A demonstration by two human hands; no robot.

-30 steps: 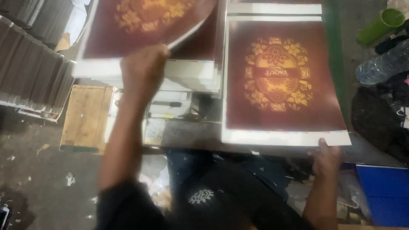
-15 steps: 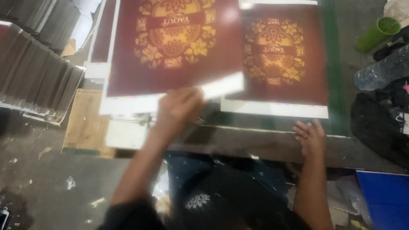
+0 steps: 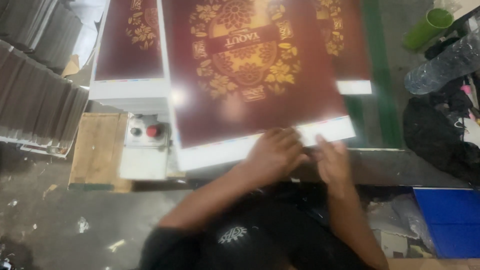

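head view: both hands meet at the near white margin of a large glossy maroon printed sheet with a gold floral ornament (image 3: 250, 75). the left hand (image 3: 274, 154) lies over the sheet's edge, fingers curled on it in a clenched grip on the margin. the right hand (image 3: 331, 159) rests just beside it, fingers flat on the same edge; whether it grasps or only presses, i cannot tell. the sheet lies tilted across the dark bench (image 3: 390, 165), covering a stack of similar maroon sheets (image 3: 131, 50) to its left. a grey control box with a red button (image 3: 145, 145) sits below that stack. a green cylinder (image 3: 427, 27) and a clear plastic bottle (image 3: 442, 65) lie at the far right.
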